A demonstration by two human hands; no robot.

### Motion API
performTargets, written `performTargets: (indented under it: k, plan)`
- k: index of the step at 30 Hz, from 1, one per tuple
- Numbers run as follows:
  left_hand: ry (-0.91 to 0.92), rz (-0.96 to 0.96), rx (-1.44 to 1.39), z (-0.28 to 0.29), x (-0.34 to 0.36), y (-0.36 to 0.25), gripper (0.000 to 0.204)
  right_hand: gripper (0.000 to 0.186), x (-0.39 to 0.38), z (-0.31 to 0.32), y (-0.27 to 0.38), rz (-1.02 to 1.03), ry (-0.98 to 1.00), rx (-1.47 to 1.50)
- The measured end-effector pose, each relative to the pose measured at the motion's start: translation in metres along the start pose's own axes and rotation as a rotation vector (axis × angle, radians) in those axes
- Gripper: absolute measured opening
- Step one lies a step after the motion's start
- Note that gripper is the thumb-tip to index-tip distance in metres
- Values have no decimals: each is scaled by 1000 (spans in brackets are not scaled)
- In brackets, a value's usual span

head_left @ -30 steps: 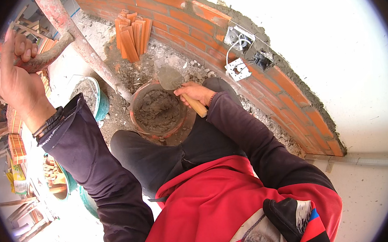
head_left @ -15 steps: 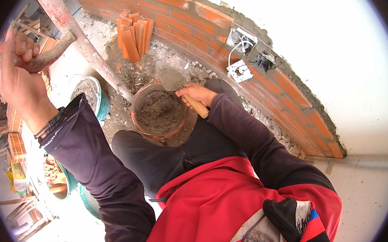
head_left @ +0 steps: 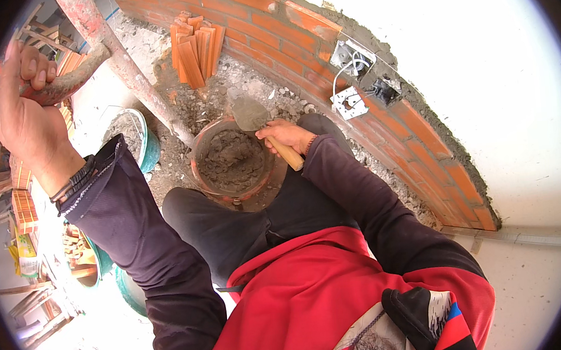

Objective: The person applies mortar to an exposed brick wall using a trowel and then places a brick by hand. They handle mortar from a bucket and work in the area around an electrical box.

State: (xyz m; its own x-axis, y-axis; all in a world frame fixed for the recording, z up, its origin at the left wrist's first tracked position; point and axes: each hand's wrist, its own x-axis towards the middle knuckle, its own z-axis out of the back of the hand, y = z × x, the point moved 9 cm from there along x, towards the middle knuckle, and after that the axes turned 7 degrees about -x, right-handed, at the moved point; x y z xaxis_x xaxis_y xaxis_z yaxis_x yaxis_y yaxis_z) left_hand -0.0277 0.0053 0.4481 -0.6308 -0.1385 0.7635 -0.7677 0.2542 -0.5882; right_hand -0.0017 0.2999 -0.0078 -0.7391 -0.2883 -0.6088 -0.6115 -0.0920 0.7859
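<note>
My left hand (head_left: 33, 127) is raised at the upper left, wrapped round a rough, curved metal bar (head_left: 78, 72) that branches off a paint-splattered slanting pole (head_left: 145, 93). My right hand (head_left: 287, 134) grips the wooden handle of a trowel (head_left: 250, 112), whose grey, mortar-coated blade is at the upper right rim of a round bucket (head_left: 199, 174) of wet grey mortar (head_left: 230, 157). That bucket is between my knees, in dark trousers.
An orange brick facing (head_left: 414, 126), with open electrical boxes (head_left: 350, 56) and loose wires, runs along the white wall (head_left: 494, 62). Thin bricks (head_left: 197, 54) stand stacked on the rubble-strewn floor. Teal buckets (head_left: 148, 148), wood scraps and more bricks (head_left: 26, 209) lie to the left.
The scene has shifted very slightly rightward in the picture. My hands keep the same grips on the bar and trowel.
</note>
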Motion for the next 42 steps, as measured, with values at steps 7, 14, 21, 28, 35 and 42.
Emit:
performTargets:
  k: [7, 14, 21, 28, 35, 42]
  plan:
    - [-18, 5, 7, -1, -1, -2, 17, 27, -3, -3, 5, 13, 6, -25]
    - [-20, -3, 13, -3, -1, -2, 19, 27, 2, 0, -1, -2, 13, -3]
    - [-25, 0, 15, -2, -2, -2, 18, 28, 0, 0, 1, 2, 10, 6]
    - [-37, 14, -18, 1, -1, -1, 19, 28, 0, -1, 1, 3, 1, -5]
    - [-66, 14, 17, -11, -7, -6, 15, 26, -8, -3, 7, 11, -7, -8]
    - [-75, 15, 18, -9, -6, -6, 18, 27, -5, -2, 5, 2, 4, -18]
